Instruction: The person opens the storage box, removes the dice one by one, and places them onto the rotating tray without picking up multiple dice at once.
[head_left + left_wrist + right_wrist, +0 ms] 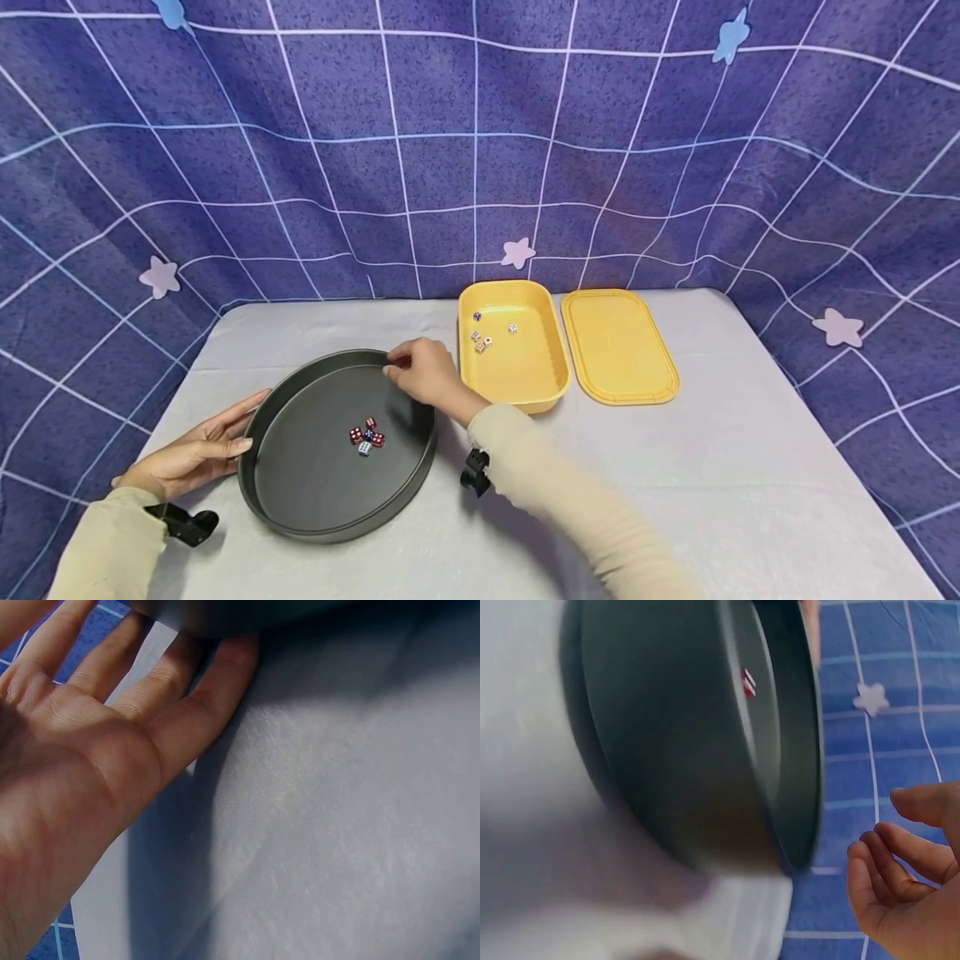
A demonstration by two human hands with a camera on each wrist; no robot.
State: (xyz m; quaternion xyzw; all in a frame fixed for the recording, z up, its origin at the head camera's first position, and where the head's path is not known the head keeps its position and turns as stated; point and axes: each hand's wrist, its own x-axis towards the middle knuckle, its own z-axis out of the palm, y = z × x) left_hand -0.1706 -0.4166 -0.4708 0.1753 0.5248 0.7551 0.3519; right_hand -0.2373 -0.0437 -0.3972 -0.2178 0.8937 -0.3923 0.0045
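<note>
A dark round baking pan (322,450) is at the left of the table, with several dice (365,437) bunched inside it, red, blue and white. At its left side my left hand (198,450) holds it, thumb at the rim and fingers along the outer wall. In the left wrist view those fingertips reach under the pan's edge (225,615). Over the pan's far right rim is my right hand (426,372), its fingers loosely bent. The right wrist view shows this hand (911,874) with nothing between thumb and fingers, beside the pan (667,735).
Right of the pan stands a yellow rectangular container (525,377) with several small dice (481,343), mostly white, at its left side. A matching yellow lid (621,346) lies flat beside it. A grey-white cloth (712,483) covers the table; a blue gridded curtain (435,167) hangs behind.
</note>
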